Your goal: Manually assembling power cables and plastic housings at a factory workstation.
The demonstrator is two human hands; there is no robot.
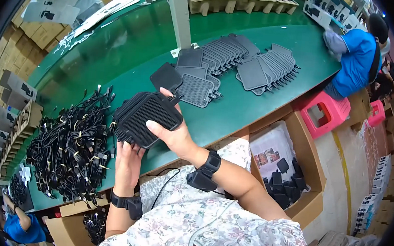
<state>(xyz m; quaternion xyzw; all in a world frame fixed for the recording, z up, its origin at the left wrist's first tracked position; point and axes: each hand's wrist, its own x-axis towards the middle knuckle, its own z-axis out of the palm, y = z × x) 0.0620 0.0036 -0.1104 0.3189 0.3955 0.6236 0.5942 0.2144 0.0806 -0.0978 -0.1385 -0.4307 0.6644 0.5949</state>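
A thick stack of black square panels with a mesh face [148, 118] is held in front of me above the green table. Across its right side my right hand [177, 133] grips it, thumb on the mesh and a fingertip showing at the far edge. My left hand [129, 161] supports the near edge from below, its fingertips partly hidden under the stack. Just beyond lie similar loose black panels [195, 91], some overlapping. Farther right are two fanned rows, one at the back [224, 53] and another closer to the table edge [267, 70], with short connectors sticking out.
Left of my hands is a big heap of bundled black cables [73, 145]. A metal post [177, 13] rises from the table [226, 111]. An open carton [309, 208] with black parts stands below at right, near a pink stool [324, 113]. Other people work around the table.
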